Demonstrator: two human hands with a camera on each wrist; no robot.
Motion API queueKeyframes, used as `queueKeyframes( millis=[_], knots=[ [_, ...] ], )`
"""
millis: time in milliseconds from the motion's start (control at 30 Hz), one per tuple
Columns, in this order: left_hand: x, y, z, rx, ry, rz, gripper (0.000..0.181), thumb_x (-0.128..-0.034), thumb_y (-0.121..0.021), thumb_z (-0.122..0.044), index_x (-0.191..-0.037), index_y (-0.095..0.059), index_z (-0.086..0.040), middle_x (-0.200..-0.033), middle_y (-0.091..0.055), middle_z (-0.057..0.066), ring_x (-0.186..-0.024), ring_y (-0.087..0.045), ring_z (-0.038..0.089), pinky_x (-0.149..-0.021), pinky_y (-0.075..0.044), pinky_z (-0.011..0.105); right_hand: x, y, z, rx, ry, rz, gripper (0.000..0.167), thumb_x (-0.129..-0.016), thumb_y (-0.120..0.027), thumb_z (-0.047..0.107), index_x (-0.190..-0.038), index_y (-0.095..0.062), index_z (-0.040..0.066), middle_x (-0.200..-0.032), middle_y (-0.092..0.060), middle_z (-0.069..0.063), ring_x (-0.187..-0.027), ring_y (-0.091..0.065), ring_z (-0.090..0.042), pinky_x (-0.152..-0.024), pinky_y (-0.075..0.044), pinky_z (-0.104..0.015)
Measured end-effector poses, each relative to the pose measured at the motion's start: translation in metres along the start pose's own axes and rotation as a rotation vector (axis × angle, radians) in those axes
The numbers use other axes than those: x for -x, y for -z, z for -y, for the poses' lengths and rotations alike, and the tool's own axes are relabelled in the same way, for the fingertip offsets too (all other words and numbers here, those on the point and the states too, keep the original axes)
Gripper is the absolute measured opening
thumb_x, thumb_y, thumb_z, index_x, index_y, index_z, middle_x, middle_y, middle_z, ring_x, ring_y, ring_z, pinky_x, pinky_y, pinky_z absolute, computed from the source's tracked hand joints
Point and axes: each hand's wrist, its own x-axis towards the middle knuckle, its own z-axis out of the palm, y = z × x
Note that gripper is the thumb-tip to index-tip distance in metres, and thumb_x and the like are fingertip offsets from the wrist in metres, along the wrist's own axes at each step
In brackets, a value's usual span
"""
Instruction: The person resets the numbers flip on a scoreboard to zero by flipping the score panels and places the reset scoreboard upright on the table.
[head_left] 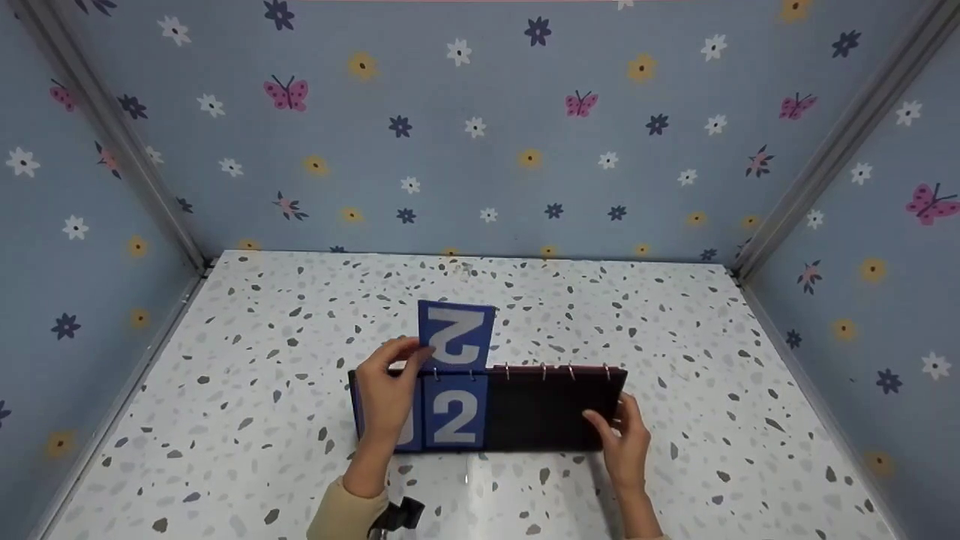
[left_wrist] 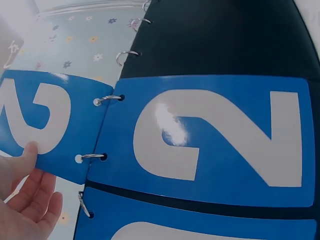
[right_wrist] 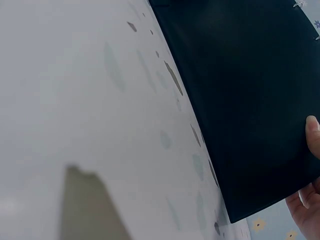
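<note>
With left grip [head_left: 388,390], pinching the raised blue digit card [head_left: 457,335]; with right grip [head_left: 628,442], steadily holding the flip scoreboard [head_left: 540,412]. Seemingly mid-flip; next, probably to turn card fully about rings [left_wrist: 108,98].

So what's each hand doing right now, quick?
Left hand: closed, pinching the raised blue card by its edge.
Right hand: closed, gripping the black board at its right end.
</note>
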Motion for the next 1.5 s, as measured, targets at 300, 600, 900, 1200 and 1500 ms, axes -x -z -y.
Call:
queueKeyframes(
  millis=[300,600,900,1200,1500],
  knots=[
    [-0.009,-0.012,0.042,-0.008,-0.019,-0.001,0.010,-0.0738,-0.070,-0.002,-0.082,-0.067,0.003,-0.074,-0.065,0.009,-0.064,-0.058,0.020,-0.065,-0.044,0.023,0.000,0.000,0.002,-0.007,0.004,0.016,0.045,-0.070,-0.075,0.014,-0.110,-0.056,0.023,-0.084,-0.062,0.005,-0.068,-0.057,-0.011,-0.060,-0.046,-0.020],
    [-0.017,-0.018,0.051,-0.245,0.074,0.074,0.017,-0.0759,-0.069,-0.007,-0.088,-0.067,0.004,-0.075,-0.063,0.010,-0.063,-0.056,0.016,-0.058,-0.045,0.030,0.001,-0.001,0.000,0.011,0.006,0.019,0.046,-0.070,-0.075,0.016,-0.110,-0.055,0.025,-0.084,-0.062,0.007,-0.068,-0.057,-0.010,-0.060,-0.045,-0.020],
    [-0.020,-0.020,0.050,-0.480,0.118,0.131,0.024,-0.0768,-0.070,-0.019,-0.087,-0.068,0.002,-0.068,-0.062,0.008,-0.058,-0.055,0.018,-0.052,-0.043,0.033,-0.001,-0.001,0.000,0.003,0.019,0.009,0.046,-0.070,-0.075,0.015,-0.109,-0.055,0.028,-0.082,-0.061,0.011,-0.067,-0.057,-0.010,-0.058,-0.045,-0.021],
    [-0.008,-0.015,0.046,-0.481,0.081,0.088,0.019,-0.0789,-0.068,-0.017,-0.087,-0.067,-0.001,-0.078,-0.061,0.008,-0.068,-0.056,0.021,-0.059,-0.044,0.034,-0.001,0.000,-0.002,0.022,0.027,0.011,0.045,-0.069,-0.075,0.014,-0.108,-0.055,0.025,-0.082,-0.062,0.008,-0.067,-0.057,-0.010,-0.057,-0.046,-0.020],
    [0.021,-0.011,0.030,-0.389,-0.036,-0.011,0.018,-0.0784,-0.067,-0.004,-0.096,-0.062,0.000,-0.097,-0.055,0.013,-0.092,-0.051,0.027,-0.074,-0.043,0.038,0.000,0.000,-0.002,0.020,0.003,0.005,0.046,-0.069,-0.076,0.014,-0.108,-0.055,0.026,-0.082,-0.061,0.010,-0.067,-0.057,-0.010,-0.059,-0.046,-0.020]
  ],
)
